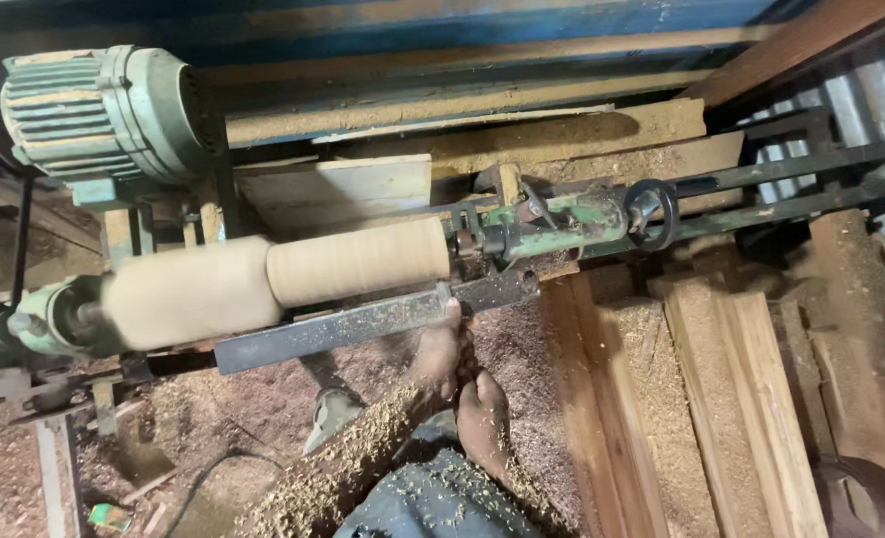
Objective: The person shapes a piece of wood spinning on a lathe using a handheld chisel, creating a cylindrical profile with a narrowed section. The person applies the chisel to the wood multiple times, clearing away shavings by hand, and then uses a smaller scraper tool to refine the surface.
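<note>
Presently listed: wooden cylinder, pale, mounted crosswise on a green lathe, its thicker part blurred. Steel tool rest just beneath it. Left hand pressed at the rest's edge; right hand directly behind; both curled, what they clasp cannot be told. Green motor upper left. Sawdust covers floor and forearm.

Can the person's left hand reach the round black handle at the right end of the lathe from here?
Probably yes. The left hand sits at the metal rest bar, and the round black handle lies up and right of it with nothing visibly blocking, though the hand seems busy there.
</note>
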